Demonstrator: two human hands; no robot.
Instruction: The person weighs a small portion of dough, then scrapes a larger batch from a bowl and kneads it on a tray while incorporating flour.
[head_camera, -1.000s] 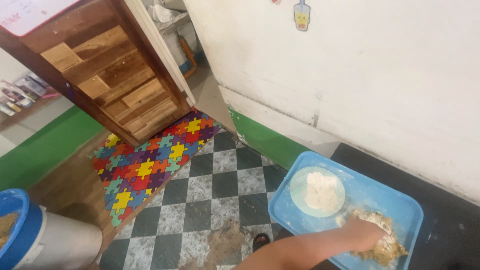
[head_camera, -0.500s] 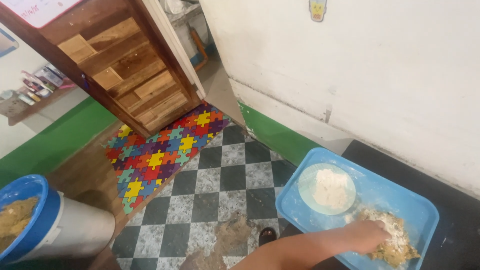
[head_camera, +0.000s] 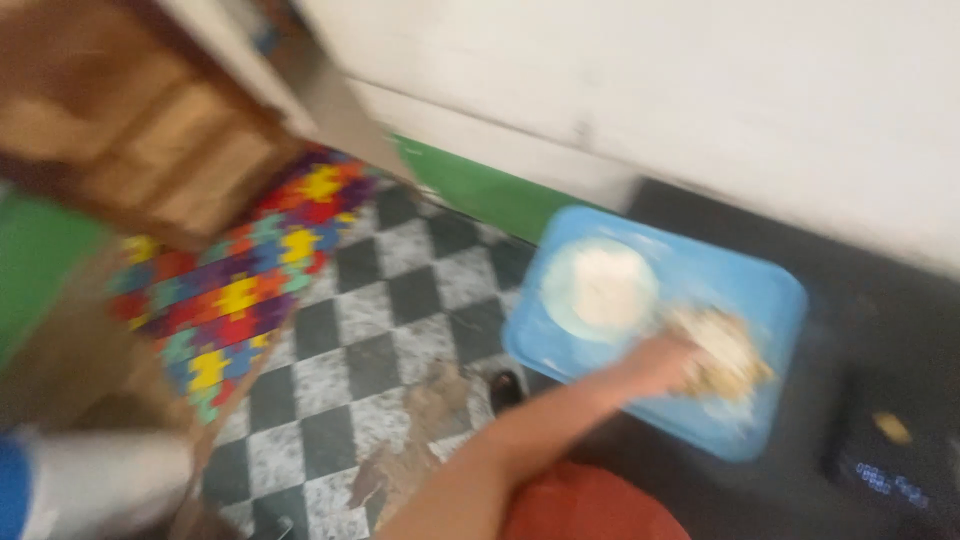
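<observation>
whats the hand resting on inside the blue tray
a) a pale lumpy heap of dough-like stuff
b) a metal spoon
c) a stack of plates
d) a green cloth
a: the hand reaches into the blue tray and lies on a pale, crumbly heap, beside a round white mound. The picture is blurred, so which hand it is and its grip cannot be told.

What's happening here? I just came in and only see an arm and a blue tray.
A person reaches one hand into a blue tray on a dark counter, touching a crumbly tan mound. A round white heap lies beside it in the tray. The picture is blurred, so which hand it is and its grip are unclear.
</observation>
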